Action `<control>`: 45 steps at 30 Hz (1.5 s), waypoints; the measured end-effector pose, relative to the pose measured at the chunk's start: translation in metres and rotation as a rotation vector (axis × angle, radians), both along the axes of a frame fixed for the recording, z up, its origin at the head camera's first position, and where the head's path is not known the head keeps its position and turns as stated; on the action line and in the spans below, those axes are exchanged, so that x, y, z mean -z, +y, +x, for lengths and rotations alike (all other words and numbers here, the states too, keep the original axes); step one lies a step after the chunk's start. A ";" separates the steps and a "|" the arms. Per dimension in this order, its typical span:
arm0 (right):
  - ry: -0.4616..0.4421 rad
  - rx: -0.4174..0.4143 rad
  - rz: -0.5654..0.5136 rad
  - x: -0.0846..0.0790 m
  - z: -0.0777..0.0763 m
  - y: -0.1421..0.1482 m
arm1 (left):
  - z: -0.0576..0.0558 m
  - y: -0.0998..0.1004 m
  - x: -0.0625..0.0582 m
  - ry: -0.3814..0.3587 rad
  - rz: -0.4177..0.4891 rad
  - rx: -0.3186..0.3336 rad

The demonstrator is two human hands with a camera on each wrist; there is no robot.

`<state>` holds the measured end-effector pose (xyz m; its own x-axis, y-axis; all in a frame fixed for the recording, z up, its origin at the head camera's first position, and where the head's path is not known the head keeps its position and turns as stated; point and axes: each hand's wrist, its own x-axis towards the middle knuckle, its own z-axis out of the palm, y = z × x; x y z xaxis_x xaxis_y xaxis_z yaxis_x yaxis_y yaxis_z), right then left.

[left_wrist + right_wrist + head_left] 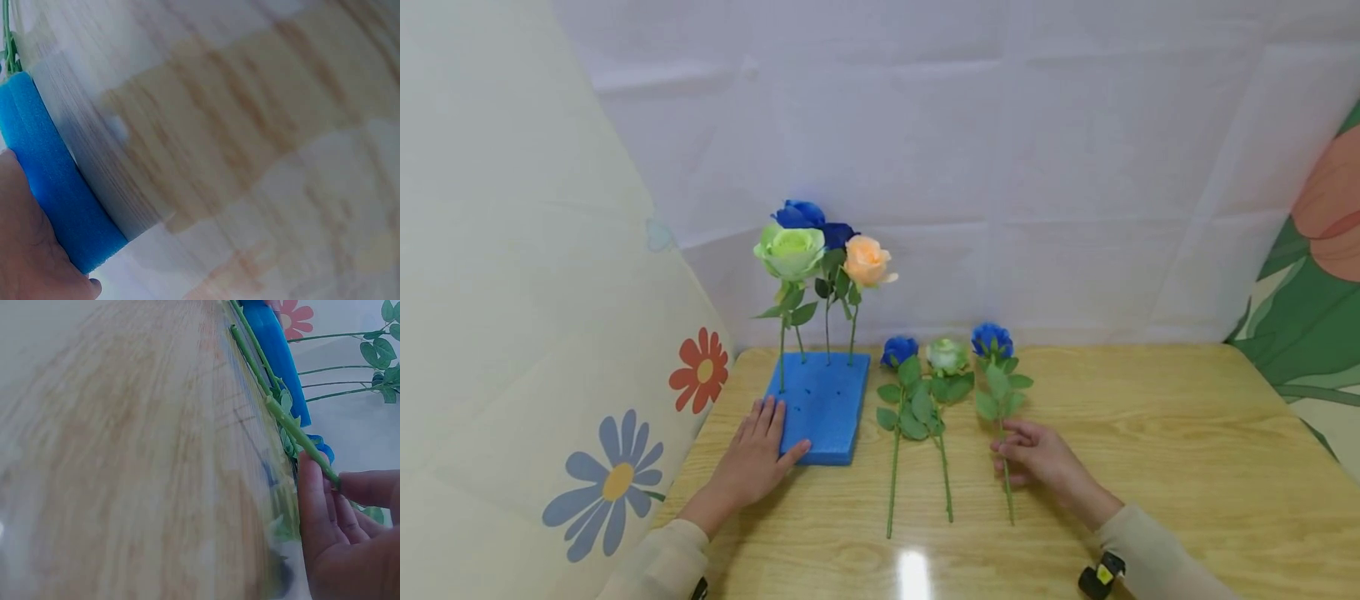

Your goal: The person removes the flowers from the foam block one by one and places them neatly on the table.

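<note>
The pale wood surface [1150, 417] carries everything before you. At its left lies the blue foam [820, 429], a flat slab with four roses upright in it: a green rose [792, 254] at the left, a peach rose [868, 262] at the right, and two blue roses [800, 214] behind and between.

Your left hand [756, 462] lies against the foam's left edge, fingers straight, thumb across the near corner, grasping nothing. Your right hand [1043, 458] pinches the held rose [998, 387] between thumb and fingertips, low on its stem, the other fingers loosely bent.

You seem to be at the picking-up step, with the foam steadied. The next move would likely call for lifting that rose, turning its cut end downward and pushing it into the foam while your left hand braces.

The held rose is the rightmost of three on the surface, well apart from the foam. Its bloom is deep blue, its leaves green, its stem thin and straight. Beside it lie the middle rose [947, 356], whitish green, and the left rose [899, 352], blue, their leaves overlapping. Smallest, a few dark holes [838, 392] dot the foam.
</note>
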<state>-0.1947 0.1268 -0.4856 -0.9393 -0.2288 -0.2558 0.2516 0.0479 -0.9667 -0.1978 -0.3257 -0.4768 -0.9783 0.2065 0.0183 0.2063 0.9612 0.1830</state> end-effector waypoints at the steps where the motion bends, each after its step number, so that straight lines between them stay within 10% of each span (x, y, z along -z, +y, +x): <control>1: -0.005 -0.001 0.005 0.001 0.000 0.000 | 0.000 0.000 0.000 0.000 0.000 -0.001; 45: -0.035 -0.025 0.110 -0.002 -0.003 -0.003 | 0.001 -0.001 0.003 0.015 -0.003 -0.009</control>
<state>-0.1972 0.1234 -0.4832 -0.9236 -0.2206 -0.3136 0.2830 0.1596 -0.9458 -0.1970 -0.3266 -0.4801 -0.9798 0.1973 0.0329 0.2000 0.9636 0.1775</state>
